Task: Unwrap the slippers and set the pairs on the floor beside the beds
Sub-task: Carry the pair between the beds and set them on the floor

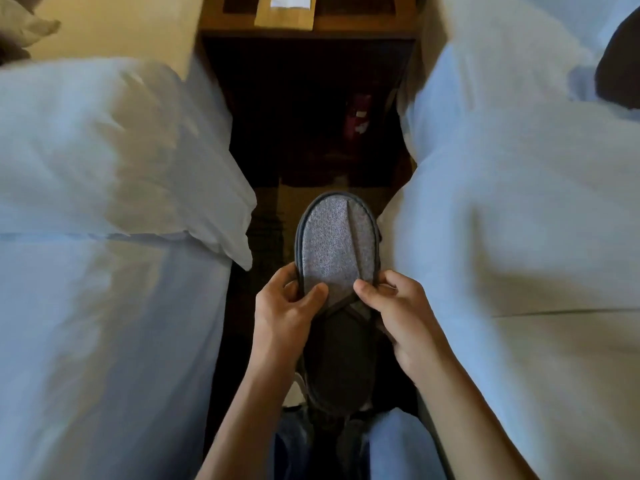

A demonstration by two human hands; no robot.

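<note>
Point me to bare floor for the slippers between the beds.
Free: the floor strip ahead of the slippers, bordered by left bed, right bed and nightstand. Its far end is too dark to judge. Crowded: nearer, both hands (left, right), the slippers and the person's legs fill the gap.

Slipper, beyond the fingers: speckled grey knit cloth, matt, edged with darker fabric binding; the part nearer than the fingers is dark, smooth, matt. Beds on both sides of the fingers: white woven cloth, soft, creased. Nightstand, far beyond: brown wood, slightly glossy, carrying tan paper.
</note>
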